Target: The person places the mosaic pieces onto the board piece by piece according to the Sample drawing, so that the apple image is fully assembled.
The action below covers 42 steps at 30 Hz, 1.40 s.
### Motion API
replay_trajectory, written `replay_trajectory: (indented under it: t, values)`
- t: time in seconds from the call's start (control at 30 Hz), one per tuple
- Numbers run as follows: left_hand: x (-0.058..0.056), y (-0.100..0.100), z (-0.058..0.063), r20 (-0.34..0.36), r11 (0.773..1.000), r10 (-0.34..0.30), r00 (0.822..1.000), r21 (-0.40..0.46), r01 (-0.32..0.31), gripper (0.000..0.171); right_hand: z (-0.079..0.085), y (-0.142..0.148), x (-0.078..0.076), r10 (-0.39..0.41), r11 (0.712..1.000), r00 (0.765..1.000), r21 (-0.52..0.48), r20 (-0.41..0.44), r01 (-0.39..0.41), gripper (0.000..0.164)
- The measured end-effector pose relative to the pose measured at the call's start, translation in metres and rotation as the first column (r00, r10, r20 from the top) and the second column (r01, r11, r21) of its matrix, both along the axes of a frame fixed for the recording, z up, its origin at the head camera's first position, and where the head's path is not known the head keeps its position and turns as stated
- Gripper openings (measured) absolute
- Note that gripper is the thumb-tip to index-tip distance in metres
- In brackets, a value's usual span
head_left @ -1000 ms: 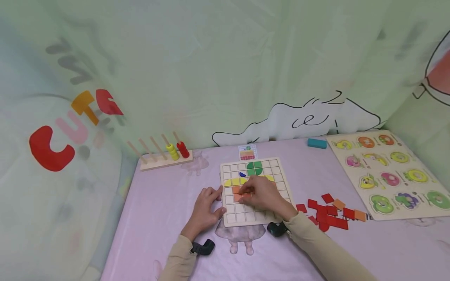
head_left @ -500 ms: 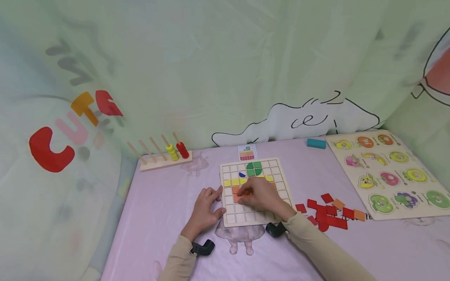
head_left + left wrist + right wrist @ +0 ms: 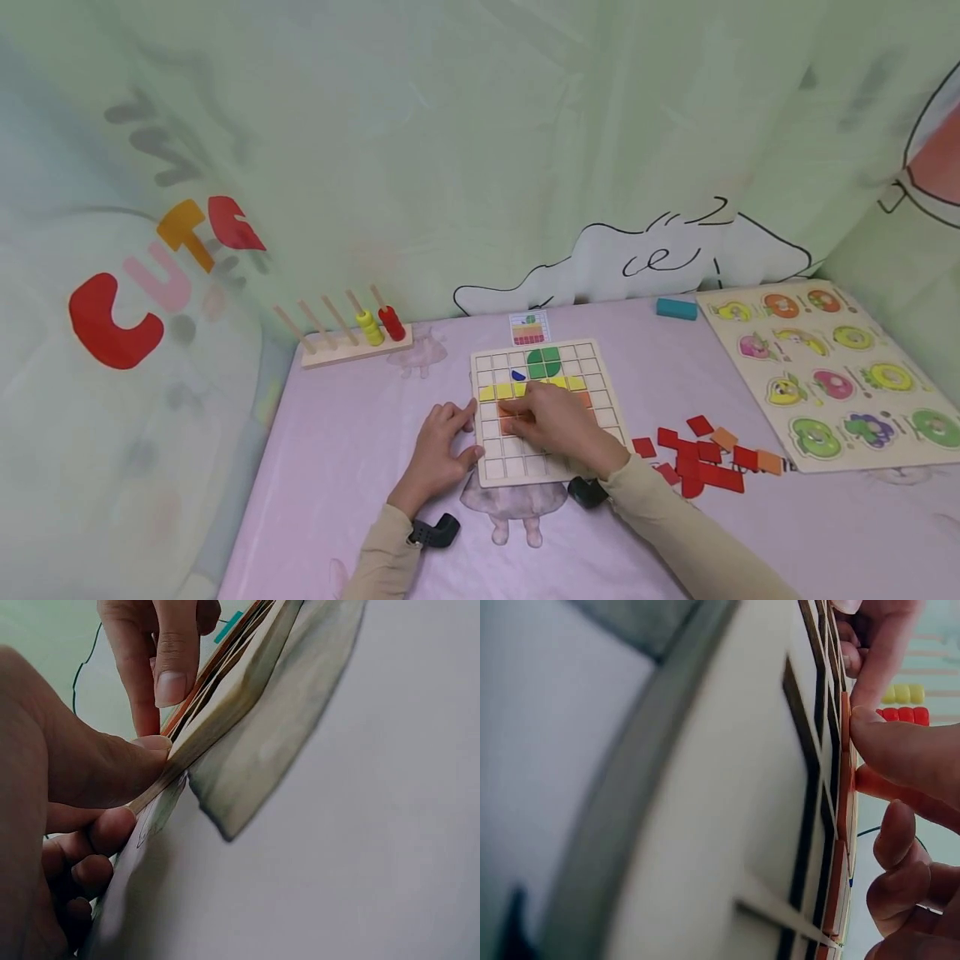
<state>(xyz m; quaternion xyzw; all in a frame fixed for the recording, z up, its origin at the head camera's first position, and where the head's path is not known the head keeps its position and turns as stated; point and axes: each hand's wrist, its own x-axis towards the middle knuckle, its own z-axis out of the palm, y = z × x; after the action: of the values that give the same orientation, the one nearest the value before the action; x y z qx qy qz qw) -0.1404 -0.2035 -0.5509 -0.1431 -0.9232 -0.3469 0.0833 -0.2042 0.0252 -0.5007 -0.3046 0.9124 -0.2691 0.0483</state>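
In the head view my left hand (image 3: 440, 446) rests at the left side of a wooden grid board (image 3: 493, 471). Its thumb touches the board's edge in the left wrist view, the other fingers loosely bent. My right hand (image 3: 562, 423) reaches over the board's middle from the right. Its thumb (image 3: 900, 742) and index finger touch flat orange square tiles (image 3: 844, 802) set in the grid; the palm hides several cells in the head view. Above the orange ones runs a row of yellow tiles (image 3: 503, 390). Green quarter-circle tiles (image 3: 543, 363) and a blue piece (image 3: 518, 375) sit toward the top.
Loose red and orange tiles (image 3: 687, 458) lie right of the board. A picture card (image 3: 529, 328) lies behind it. Back left stands a peg rack (image 3: 356, 345) with yellow and red beads. A teal block (image 3: 677, 309) and a fruit puzzle board (image 3: 776, 417) are at the right.
My right hand's fingertips have slid slightly left and lower over the orange tiles. The left hand stays at the board's edge.
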Motion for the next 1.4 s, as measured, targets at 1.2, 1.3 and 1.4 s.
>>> replay_trajectory:
  t: [1.2,1.3,1.4]
  values:
    - [0.003,0.003,0.001,-0.021,1.0,0.025,0.999,0.012,-0.025,0.071,0.008,0.247,0.001,-0.364,0.931,0.896,0.135,0.254,0.34,0.039]
    - [0.004,0.003,0.001,-0.036,1.0,0.024,0.999,0.012,-0.024,0.07,0.01,0.245,0.004,-0.358,0.933,0.902,0.13,0.241,0.335,0.037]
    - [0.003,0.002,0.001,-0.038,1.0,0.022,0.999,0.007,-0.021,0.07,0.012,0.246,0.007,-0.354,0.934,0.908,0.127,0.223,0.333,0.043]
